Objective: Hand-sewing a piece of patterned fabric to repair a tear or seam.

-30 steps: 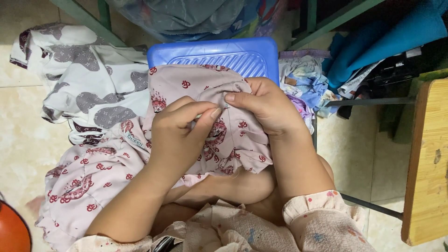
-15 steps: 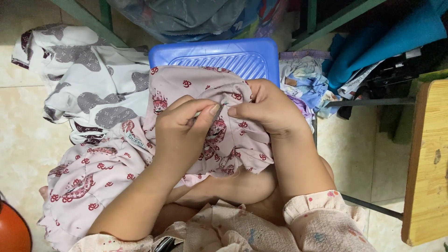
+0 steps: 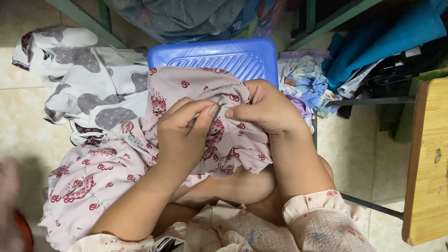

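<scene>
A pale pink garment (image 3: 116, 163) with red prints lies over my lap and over a blue ribbed plastic stool (image 3: 219, 58). My left hand (image 3: 184, 128) pinches a fold of this cloth between thumb and forefinger. My right hand (image 3: 263, 109) grips the same fold right beside it, fingertips almost touching the left thumb. A thin needle or thread may sit between the fingers, but it is too small to tell. Both forearms come up from the bottom of the view.
A white cloth with grey shapes (image 3: 79, 84) lies on the tiled floor at left. Folded blue and patterned clothes (image 3: 303, 84) sit right of the stool. A wooden table edge (image 3: 427, 163) stands at right. A blurred dark shape (image 3: 11, 205) shows at bottom left.
My hands have stayed on the fold, with the left fingers shifting slightly along the cloth. A blurred shape has come in at the bottom left.
</scene>
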